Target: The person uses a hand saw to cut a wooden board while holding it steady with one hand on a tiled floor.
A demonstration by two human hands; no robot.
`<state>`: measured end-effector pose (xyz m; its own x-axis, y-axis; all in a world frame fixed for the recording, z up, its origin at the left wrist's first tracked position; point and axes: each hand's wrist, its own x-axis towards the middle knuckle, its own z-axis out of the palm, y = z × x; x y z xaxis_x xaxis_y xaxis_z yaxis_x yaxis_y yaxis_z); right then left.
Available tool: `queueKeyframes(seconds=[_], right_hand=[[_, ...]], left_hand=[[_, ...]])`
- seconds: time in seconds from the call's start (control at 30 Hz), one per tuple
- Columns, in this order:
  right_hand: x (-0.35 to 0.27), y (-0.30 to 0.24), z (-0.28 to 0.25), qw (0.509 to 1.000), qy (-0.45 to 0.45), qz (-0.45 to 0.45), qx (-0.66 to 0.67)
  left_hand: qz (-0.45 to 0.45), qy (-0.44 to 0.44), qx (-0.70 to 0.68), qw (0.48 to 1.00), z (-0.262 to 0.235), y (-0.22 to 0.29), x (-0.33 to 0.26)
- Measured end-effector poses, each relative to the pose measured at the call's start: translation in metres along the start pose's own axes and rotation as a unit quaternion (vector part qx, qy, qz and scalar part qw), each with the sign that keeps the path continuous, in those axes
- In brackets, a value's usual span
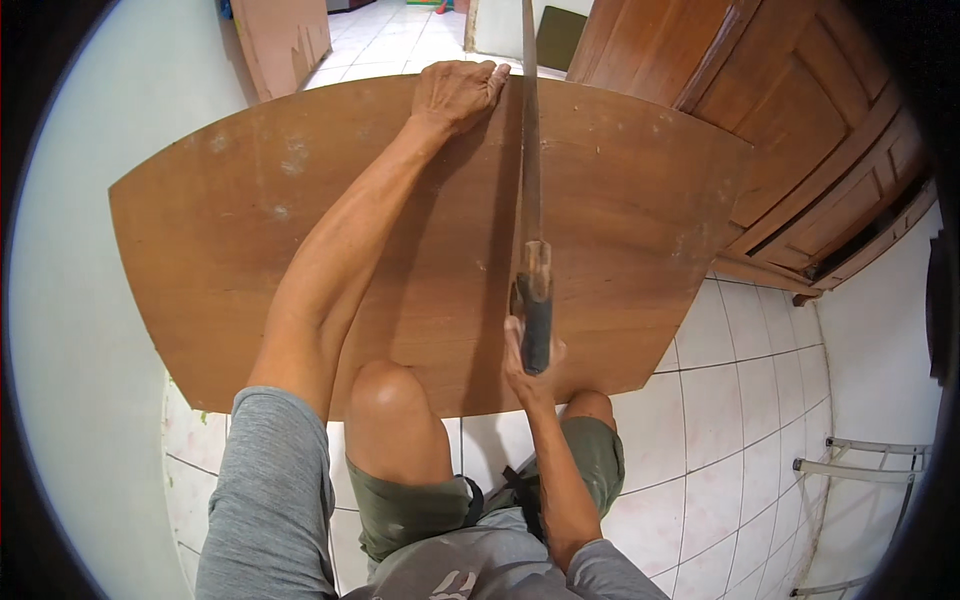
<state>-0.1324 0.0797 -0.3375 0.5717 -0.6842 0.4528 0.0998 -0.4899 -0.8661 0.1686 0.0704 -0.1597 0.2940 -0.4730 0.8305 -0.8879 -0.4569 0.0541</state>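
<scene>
A broad brown wooden board (230, 250) stretches across the view in front of my knees. My left hand (458, 97) reaches to its far edge, its fingers curled over that edge. In my right hand (530, 372) is the dark handle of a handsaw (532, 160), held near the middle of the board's near side. The saw's blade is seen almost edge-on, pointing away from me and past the far edge. A long shadow lies on the board beside it. Whether the teeth touch the wood cannot be seen.
Carved wooden furniture (800, 130) stands at the right. A metal rack or ladder (870, 465) is near the right wall. White tiles (720, 420) cover the floor. A pale wall (90, 330) runs along the left, with a pinkish door (283, 45) at the far left.
</scene>
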Motion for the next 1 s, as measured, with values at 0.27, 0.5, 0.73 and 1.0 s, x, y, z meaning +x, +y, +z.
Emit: queueKeyframes(seconds=[0.27,0.5,0.73,1.0], right_hand=[[0.005,-0.056,-0.04,0.995,0.061,0.035,0.076],[0.007,-0.087,-0.05,0.98,0.137,0.067,0.127],[0.062,-0.172,-0.106,0.986,0.039,0.118,0.11],[0.075,-0.185,-0.13,0.968,-0.013,0.121,0.218]], left_hand=[[-0.008,-0.008,0.01,1.0,-0.003,0.003,-0.003],[0.002,0.003,0.009,1.0,-0.008,0.01,0.002],[-0.015,0.0,0.006,1.0,-0.019,0.011,-0.002],[-0.001,0.008,-0.02,1.0,-0.015,0.014,-0.001]])
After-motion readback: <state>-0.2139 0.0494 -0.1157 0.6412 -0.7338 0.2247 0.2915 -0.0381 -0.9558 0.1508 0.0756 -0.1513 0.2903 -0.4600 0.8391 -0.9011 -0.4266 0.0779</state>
